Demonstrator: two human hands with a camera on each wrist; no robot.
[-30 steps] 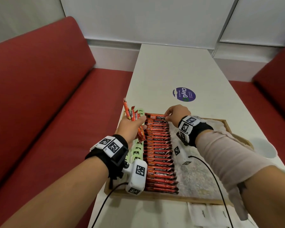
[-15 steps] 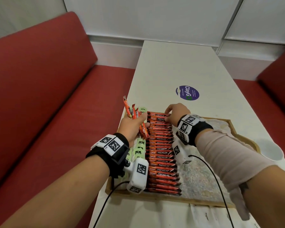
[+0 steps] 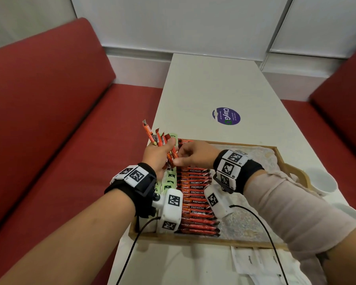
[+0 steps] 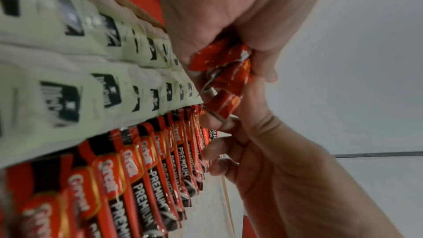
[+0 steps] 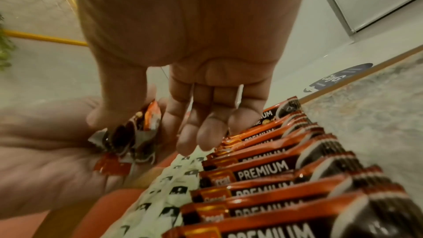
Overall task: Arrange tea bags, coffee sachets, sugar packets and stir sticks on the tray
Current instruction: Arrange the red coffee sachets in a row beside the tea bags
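A wooden tray (image 3: 193, 240) holds a long row of red coffee sachets (image 3: 195, 192) marked PREMIUM, with pale green sachets (image 3: 169, 179) beside them on the left. Above the tray's far left corner my left hand (image 3: 162, 151) grips a bundle of red sachets (image 3: 154, 136) that fans upward. My right hand (image 3: 180, 158) has come against the bundle's lower end, where thumb and forefinger pinch one sachet (image 4: 222, 109). The right wrist view shows that sachet end (image 5: 151, 115) between the thumb and fingers, just above the row (image 5: 274, 167).
The right half of the tray (image 3: 255, 219) shows its bare patterned base. White sugar packets (image 3: 249, 262) lie on the table in front of the tray. A white cup (image 3: 321, 179) stands to the tray's right. Red benches (image 3: 49, 120) flank the narrow table.
My right hand left the far end of the red row and moved left to the bundle in my left hand, where it now pinches a sachet. The left hand stayed put.
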